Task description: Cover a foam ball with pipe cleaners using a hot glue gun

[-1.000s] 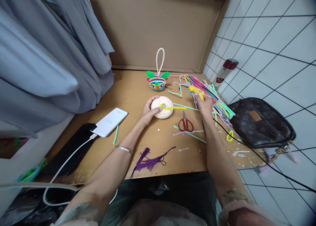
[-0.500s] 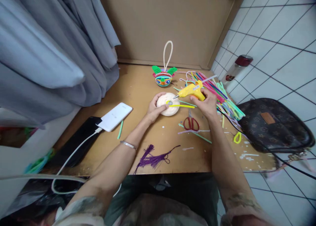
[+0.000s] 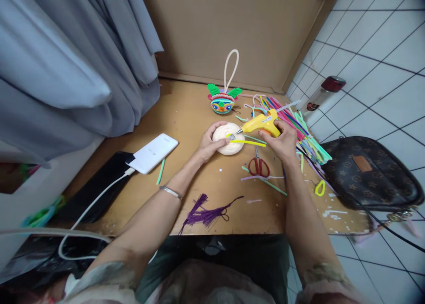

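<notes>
My left hand grips the left side of a round cream-coloured wound disc, its thumb resting on top near the centre. A yellow pipe cleaner runs from the disc's grey middle out to the right, its inner end beneath or beside my thumb. In my right hand is a yellow glue gun, fingers wrapped round its handle. The metal nozzle points left and down, at or just above the disc's centre; I cannot tell whether it touches. Red-handled scissors lie just below the gun.
Behind stands a colourful animal-head ornament with a white loop. Many pipe cleaners lie at right, beside a brown patterned bag. Purple tassels are near the front edge. A white power bank with a cable lies left. The gun's black cord trails right.
The view has shifted slightly. The glue gun's nozzle has come a little nearer to the disc's centre. Both hands keep their holds.
</notes>
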`<state>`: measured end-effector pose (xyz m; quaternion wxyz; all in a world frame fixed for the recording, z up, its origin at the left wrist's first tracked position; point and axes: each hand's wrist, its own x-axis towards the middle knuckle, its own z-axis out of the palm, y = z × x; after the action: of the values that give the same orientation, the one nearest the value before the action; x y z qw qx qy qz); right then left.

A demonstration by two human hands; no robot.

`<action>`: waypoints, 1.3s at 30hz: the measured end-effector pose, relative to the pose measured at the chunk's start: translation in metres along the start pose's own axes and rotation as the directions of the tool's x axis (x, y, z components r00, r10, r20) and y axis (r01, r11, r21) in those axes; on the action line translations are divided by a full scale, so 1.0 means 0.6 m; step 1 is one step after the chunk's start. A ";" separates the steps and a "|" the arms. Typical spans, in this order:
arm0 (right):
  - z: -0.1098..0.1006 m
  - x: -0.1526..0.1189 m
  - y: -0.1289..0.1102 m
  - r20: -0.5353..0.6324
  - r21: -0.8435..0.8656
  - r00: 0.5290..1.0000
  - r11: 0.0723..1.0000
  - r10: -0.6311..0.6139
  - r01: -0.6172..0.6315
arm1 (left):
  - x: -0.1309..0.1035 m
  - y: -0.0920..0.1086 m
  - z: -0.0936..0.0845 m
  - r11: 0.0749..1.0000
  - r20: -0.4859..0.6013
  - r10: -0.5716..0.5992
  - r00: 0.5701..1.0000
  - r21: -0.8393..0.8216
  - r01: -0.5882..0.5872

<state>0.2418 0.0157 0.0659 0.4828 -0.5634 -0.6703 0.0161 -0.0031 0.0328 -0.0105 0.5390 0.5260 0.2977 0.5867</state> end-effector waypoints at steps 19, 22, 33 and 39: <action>-0.012 0.002 -0.010 -0.020 -0.026 0.993 0.993 -0.115 0.115 | 0.001 0.005 0.003 1.000 0.027 0.016 0.999 0.005 -0.017; -0.014 0.001 -0.010 -0.005 -0.033 0.993 0.992 -0.119 0.119 | 0.001 0.006 0.005 1.000 0.025 0.011 1.000 -0.002 -0.011; -0.014 0.004 0.004 -0.052 -0.116 0.982 0.977 -0.184 0.177 | 0.003 0.002 0.003 1.000 0.016 0.024 1.000 0.003 -0.024; -0.018 0.004 0.001 -0.041 -0.138 0.977 0.970 -0.209 0.202 | 0.002 0.004 0.004 0.999 0.026 0.037 0.999 0.001 -0.037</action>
<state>0.2495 0.0122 0.0726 0.4616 -0.5221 -0.7110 -0.0941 -0.0012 0.0327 -0.0075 0.5314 0.5394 0.2812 0.5896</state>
